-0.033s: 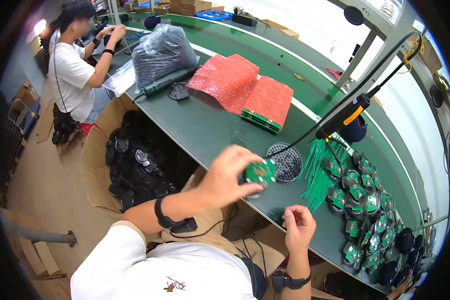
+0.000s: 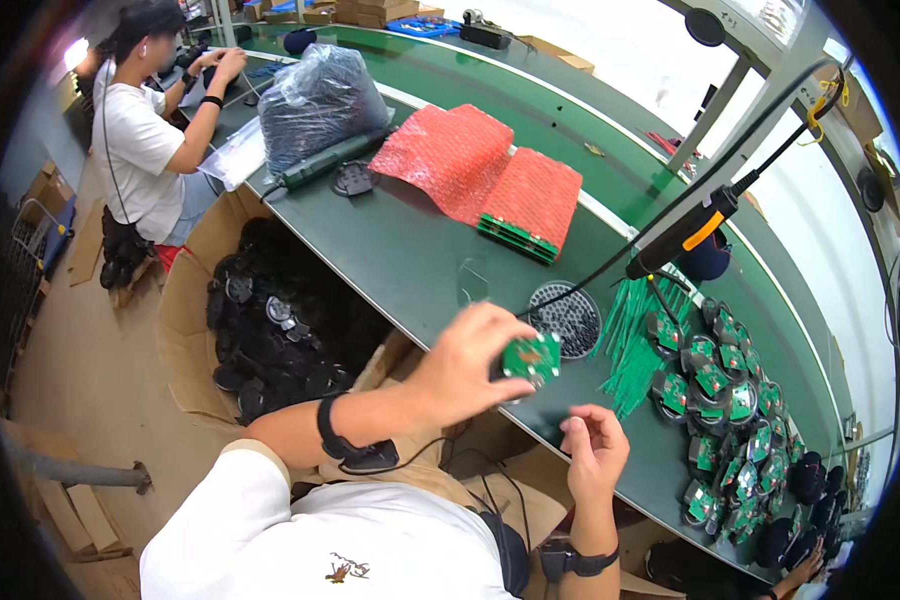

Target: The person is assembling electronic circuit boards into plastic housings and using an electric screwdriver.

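Observation:
My left hand (image 2: pixel 460 368) holds a small green circuit board (image 2: pixel 532 360) between thumb and fingers, its face turned up. A dark part shows behind the board, mostly hidden by the hand. To the right, over the bench edge, my right hand (image 2: pixel 597 448) has its fingers curled in toward the thumb; whatever they hold, if anything, is hidden. Just beyond the board lies a round grey dish (image 2: pixel 597 335) of small dark pieces. Beside the dish are thin green strips (image 2: pixel 632 350), and a black and orange electric screwdriver (image 2: pixel 685 235) hangs above them.
Black round housings with green boards (image 2: pixel 715 385) are heaped on the right. Red bubble wrap (image 2: pixel 450 155) covers stacked boards (image 2: pixel 518 238). A cardboard box (image 2: pixel 185 350) of black parts stands left, below the bench. Farther are a black disc (image 2: pixel 353 178), a plastic bag (image 2: pixel 322 110) and a co-worker (image 2: pixel 140 125).
My left hand has moved slightly right and down with the circuit board, which now shows sharper. My right hand stays nearly still, its fingers still curled.

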{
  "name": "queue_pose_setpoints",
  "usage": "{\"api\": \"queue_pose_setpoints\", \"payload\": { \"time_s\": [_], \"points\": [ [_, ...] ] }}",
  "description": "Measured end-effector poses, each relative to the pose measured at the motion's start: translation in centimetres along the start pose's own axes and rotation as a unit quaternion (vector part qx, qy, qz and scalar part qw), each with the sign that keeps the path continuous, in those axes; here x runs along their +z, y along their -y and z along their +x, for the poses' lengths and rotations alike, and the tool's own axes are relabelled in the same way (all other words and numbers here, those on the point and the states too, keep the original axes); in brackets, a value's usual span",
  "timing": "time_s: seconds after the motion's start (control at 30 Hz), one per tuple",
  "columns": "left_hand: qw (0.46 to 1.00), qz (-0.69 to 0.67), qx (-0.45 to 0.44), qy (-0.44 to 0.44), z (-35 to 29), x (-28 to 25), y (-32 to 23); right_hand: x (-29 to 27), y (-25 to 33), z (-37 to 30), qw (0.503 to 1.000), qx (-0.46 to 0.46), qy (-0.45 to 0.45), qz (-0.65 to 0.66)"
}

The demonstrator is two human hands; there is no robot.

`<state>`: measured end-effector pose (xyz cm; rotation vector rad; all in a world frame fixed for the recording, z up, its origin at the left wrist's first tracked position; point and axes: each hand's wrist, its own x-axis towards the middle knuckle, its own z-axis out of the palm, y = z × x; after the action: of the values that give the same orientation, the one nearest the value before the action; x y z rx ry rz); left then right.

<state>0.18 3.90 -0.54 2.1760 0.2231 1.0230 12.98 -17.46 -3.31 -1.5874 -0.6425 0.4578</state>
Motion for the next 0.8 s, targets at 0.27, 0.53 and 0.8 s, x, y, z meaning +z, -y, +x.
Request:
{"api": "queue_pose_setpoints", "payload": {
  "time_s": [0.27,0.53,0.8],
  "points": [
    [0.991,-0.084,-0.054,0.090,-1.2,6.3,-0.8,-0.4,-0.7,1.4,0.996,0.037,-0.062,0.054],
    [0.974,0.031,0.061,0.218,-1.5,2.6,0.2,-1.2,-1.1,1.6,0.982,0.030,-0.098,0.160],
    [0.978,0.053,-0.027,0.199,-2.4,2.5,-1.9,-1.4,-0.8,1.5,0.983,0.029,-0.087,0.157]
  ]
}}
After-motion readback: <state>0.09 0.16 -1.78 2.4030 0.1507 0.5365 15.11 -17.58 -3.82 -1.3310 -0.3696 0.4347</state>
